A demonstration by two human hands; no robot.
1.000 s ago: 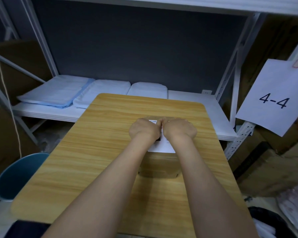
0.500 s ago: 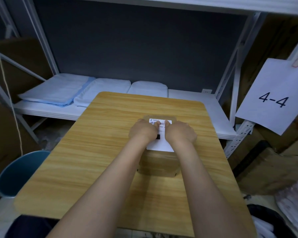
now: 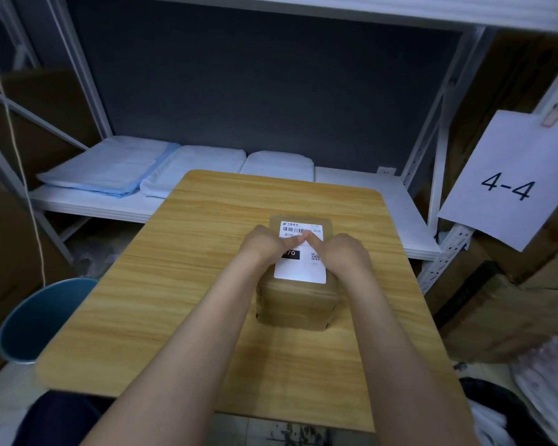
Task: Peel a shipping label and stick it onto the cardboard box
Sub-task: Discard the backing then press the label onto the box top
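Note:
A small brown cardboard box (image 3: 295, 305) stands in the middle of the wooden table (image 3: 181, 284). A white shipping label (image 3: 300, 272) with a barcode and a QR code lies flat on the box's top. My left hand (image 3: 264, 247) and my right hand (image 3: 343, 252) rest on the label from either side. Their thumbs meet near the label's far end, just below the barcode. The hands cover the label's left and right edges. Neither hand grips anything.
A white metal shelf (image 3: 361, 194) behind the table carries folded light blue and white cloths (image 3: 110, 170). A blue bin (image 3: 39, 320) stands left of the table. A paper sign reading 4-4 (image 3: 509, 185) hangs at the right, with cardboard boxes below it.
Both hands have slid toward me along the label, uncovering its barcode end. The box and label stay in place on the table.

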